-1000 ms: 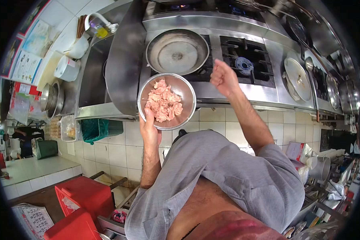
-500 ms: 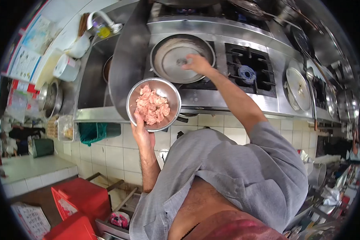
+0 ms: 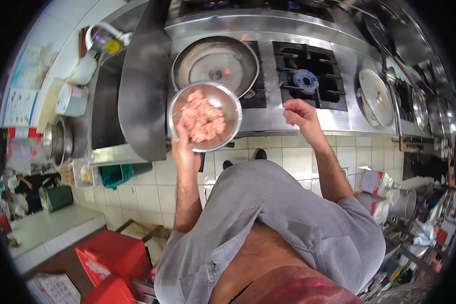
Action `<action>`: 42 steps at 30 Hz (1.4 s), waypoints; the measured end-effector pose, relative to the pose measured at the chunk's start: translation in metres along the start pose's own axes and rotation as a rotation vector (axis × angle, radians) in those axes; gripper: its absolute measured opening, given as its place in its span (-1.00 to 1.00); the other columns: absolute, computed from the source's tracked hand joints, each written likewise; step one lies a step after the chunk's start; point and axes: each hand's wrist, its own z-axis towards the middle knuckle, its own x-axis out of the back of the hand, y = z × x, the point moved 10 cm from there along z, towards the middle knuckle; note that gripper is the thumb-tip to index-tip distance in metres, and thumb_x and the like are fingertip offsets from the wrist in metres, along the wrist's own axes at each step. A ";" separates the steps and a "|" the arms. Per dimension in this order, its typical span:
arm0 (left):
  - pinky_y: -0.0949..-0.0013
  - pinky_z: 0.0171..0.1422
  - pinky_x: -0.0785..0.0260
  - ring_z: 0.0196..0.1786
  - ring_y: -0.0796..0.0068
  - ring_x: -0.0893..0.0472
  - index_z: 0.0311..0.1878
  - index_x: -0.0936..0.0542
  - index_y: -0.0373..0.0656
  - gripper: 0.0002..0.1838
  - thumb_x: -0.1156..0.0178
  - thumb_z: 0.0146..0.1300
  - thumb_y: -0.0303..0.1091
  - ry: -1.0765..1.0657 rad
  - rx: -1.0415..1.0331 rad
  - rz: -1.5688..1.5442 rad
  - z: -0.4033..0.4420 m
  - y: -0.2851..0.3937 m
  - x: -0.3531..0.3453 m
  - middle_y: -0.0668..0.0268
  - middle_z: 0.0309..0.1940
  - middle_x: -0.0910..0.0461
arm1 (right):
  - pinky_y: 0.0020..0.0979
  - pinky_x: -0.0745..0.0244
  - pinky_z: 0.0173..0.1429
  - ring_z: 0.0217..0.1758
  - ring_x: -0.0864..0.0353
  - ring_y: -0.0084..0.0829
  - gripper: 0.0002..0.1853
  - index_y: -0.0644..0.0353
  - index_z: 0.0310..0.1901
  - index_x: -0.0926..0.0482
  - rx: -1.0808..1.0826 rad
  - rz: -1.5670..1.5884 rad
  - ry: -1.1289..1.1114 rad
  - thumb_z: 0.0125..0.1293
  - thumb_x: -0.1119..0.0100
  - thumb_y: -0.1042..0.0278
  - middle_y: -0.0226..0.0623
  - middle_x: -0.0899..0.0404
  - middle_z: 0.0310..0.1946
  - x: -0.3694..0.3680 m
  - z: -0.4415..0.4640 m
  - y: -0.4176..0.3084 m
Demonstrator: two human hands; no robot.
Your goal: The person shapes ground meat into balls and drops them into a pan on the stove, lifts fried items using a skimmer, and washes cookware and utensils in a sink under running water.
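A steel bowl [image 3: 231, 109] of raw pink meat pieces [image 3: 202, 117] is held by my left hand [image 3: 183, 144], thumb over its rim and fingers beneath. The bowl overlaps the near edge of a wide, worn pan [image 3: 197, 63] on the stove. One small pinkish piece [image 3: 227, 72] lies in the pan. My right hand [image 3: 301, 114] hangs at the stove's front edge, right of the bowl, its fingers curled and thumb near the index finger. Whether it holds anything small is not visible.
A lit burner [image 3: 306, 81] burns right of the pan. Plates [image 3: 375, 96] and ladles lie farther right. A metal divider [image 3: 144, 86] stands at the left. Red boxes [image 3: 114, 256] are behind at lower left; a person [image 3: 33, 187] is partly visible far left.
My right hand has drawn back from over the pan to the right and nearer me. A small piece now shows in the pan. My left hand has brought the bowl closer over the pan's edge.
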 end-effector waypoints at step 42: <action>0.33 0.23 -0.14 0.13 0.37 -0.32 0.19 -0.23 -0.29 -0.44 0.10 0.33 -0.02 -0.267 0.291 0.285 -0.013 -0.155 -0.062 0.10 0.06 -0.35 | -0.50 -0.38 -0.26 -0.30 -0.48 -0.44 -0.76 0.21 -0.08 -0.43 -0.178 0.829 -0.374 0.25 0.04 0.35 -0.23 -0.50 -0.23 -0.045 0.073 -0.011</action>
